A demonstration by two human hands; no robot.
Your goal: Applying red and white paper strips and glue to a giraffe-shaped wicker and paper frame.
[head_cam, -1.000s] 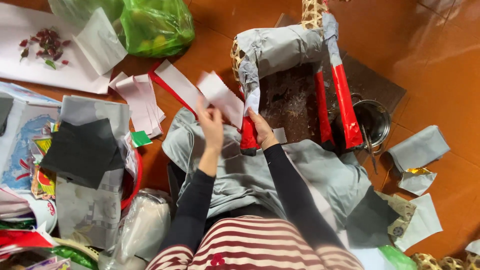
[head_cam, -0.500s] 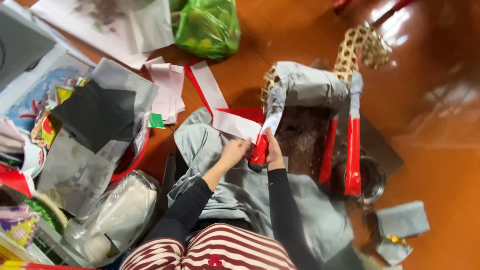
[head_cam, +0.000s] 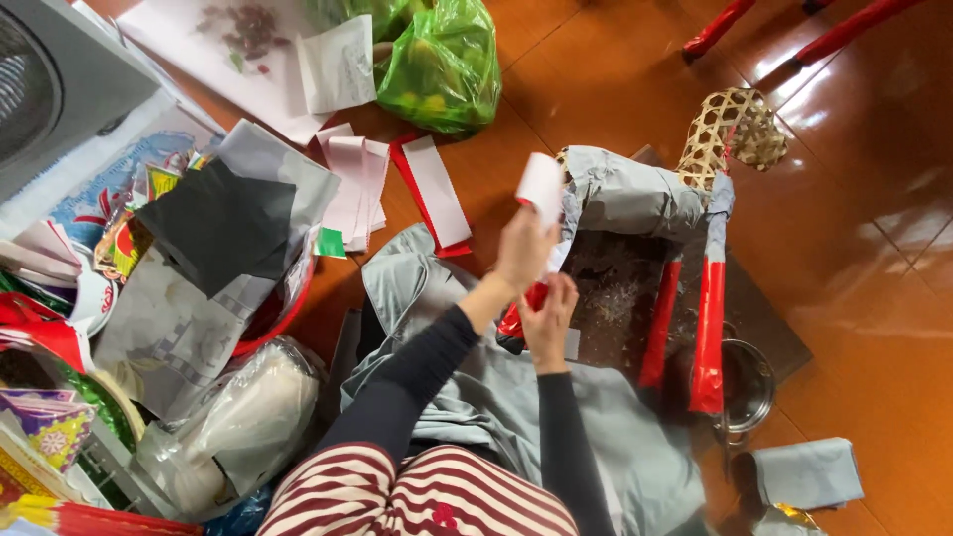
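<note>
My left hand (head_cam: 523,248) is raised over the floor and pinches a curled white paper strip (head_cam: 541,185) with a red edge. Just below it, my right hand (head_cam: 547,320) grips the red-wrapped leg (head_cam: 512,320) of a paper-covered frame. That frame (head_cam: 635,199) has a grey paper top, a woven bamboo end (head_cam: 733,127) and two other red legs (head_cam: 709,333). It lies on a dark board (head_cam: 615,298), above grey paper (head_cam: 496,397) spread over my lap.
White and red paper strips (head_cam: 437,189) lie on the orange floor beside a green plastic bag (head_cam: 442,65). A heap of black, grey and coloured papers (head_cam: 218,238) fills a red basin on the left. A small metal pot (head_cam: 747,385) sits at the right.
My left hand has lifted the white strip up and away from the frame's leg. The view has swung, so the frame now sits further right. My right hand stays on the red leg.
</note>
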